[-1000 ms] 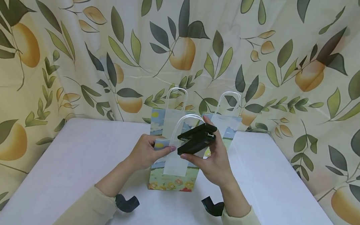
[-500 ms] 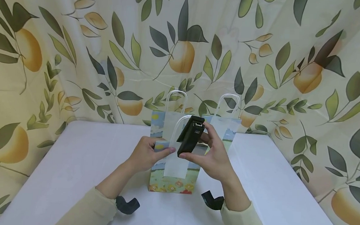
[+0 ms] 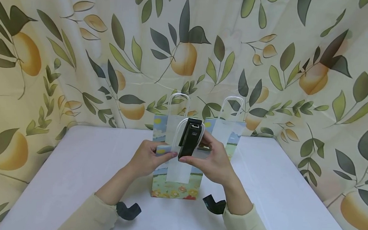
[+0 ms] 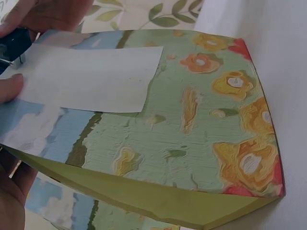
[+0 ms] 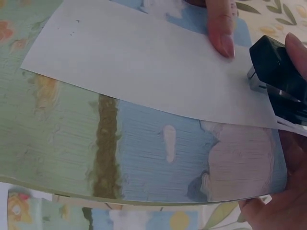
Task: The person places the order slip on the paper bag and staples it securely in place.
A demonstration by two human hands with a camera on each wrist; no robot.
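Note:
My left hand (image 3: 146,159) pinches the upper left edge of a paper gift bag (image 3: 176,190) printed with sky and flowers. In the left wrist view its thumb lies on the white paper strip (image 4: 91,79) on the bag's front. My right hand (image 3: 218,164) grips a black stapler (image 3: 189,137), thumb near its lower end and fingers behind. The right wrist view shows the stapler head (image 5: 271,60) at the strip's top end, its two arms at either side of the edge. Whether it presses the paper cannot be told. The bag's white twisted handle (image 3: 176,132) loops up beside the stapler.
Two similar gift bags stand behind, one at left (image 3: 159,127) and one at right (image 3: 237,132), with white handles up. They rest on a white table (image 3: 92,159). Behind hangs a fruit-patterned curtain (image 3: 186,60). Black wrist mounts (image 3: 128,211) sit at both cuffs.
The stapler has turned from a slant to nearly upright and moved left onto the front bag's top edge, with my right hand shifting along. My left hand keeps its pinch on the bag.

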